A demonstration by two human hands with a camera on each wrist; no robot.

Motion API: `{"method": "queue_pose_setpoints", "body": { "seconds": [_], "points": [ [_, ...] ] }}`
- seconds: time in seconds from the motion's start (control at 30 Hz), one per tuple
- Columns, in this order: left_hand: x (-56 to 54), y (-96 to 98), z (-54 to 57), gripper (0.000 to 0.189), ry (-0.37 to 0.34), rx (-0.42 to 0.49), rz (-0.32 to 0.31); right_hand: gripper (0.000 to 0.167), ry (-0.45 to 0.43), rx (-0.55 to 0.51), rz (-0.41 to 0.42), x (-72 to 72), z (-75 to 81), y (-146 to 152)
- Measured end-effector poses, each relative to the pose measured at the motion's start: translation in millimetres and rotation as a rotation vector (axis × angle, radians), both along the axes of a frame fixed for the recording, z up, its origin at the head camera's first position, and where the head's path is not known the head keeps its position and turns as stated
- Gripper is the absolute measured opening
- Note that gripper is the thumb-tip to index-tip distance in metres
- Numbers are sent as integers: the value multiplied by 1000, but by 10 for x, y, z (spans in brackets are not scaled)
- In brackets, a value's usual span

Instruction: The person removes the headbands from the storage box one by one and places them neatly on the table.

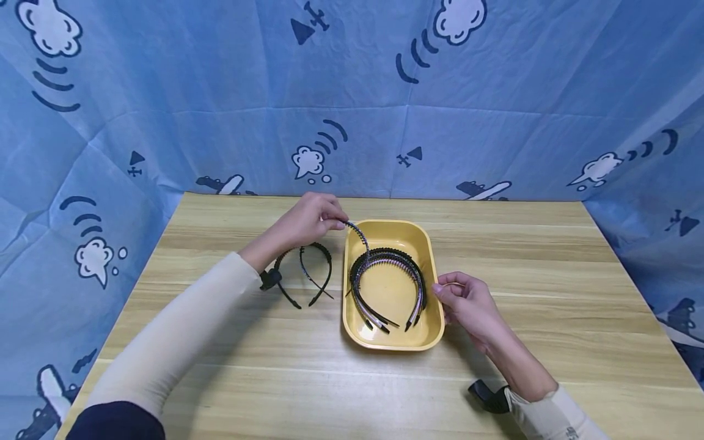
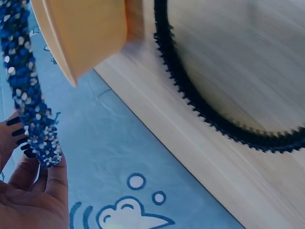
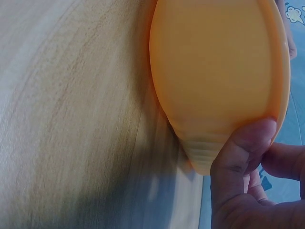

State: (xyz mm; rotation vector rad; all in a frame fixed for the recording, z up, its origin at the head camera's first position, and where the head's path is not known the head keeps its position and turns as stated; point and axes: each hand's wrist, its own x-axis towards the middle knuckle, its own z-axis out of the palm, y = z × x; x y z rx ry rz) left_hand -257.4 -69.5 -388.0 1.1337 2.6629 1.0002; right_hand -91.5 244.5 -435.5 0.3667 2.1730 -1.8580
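Note:
In the head view my left hand (image 1: 318,219) pinches one end of a headband (image 1: 362,237) at the left rim of a yellow plastic basin (image 1: 388,296). The left wrist view shows this headband (image 2: 21,76) covered in blue and silver glittery beads, with dark comb teeth on its inner side. Its lower part overlaps several black, toothed headbands (image 1: 419,280) that lie nested inside the basin. My right hand (image 1: 474,310) grips the basin's right rim, thumb against the outer wall in the right wrist view.
Left of the basin, beneath my left forearm, dark headbands (image 1: 330,264) lie overlapping on the wooden table (image 1: 539,256). Blue printed cloth (image 1: 363,79) hangs behind the table's far edge and along both sides.

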Motion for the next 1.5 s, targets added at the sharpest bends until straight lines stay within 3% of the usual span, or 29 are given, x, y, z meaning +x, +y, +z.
{"method": "queue_pose_setpoints", "body": {
  "seconds": [0.83,1.2,1.5],
  "points": [
    [-25,-468,-103,14,24,0,99,29,4,5,-5,2,10,-4],
    [-44,-698,-175,14,38,3,99,30,8,7,-2,8,7,3],
    [-35,-843,-220,14,4,-21,153,31,8,13,6,8,-3,1]
  ]
}}
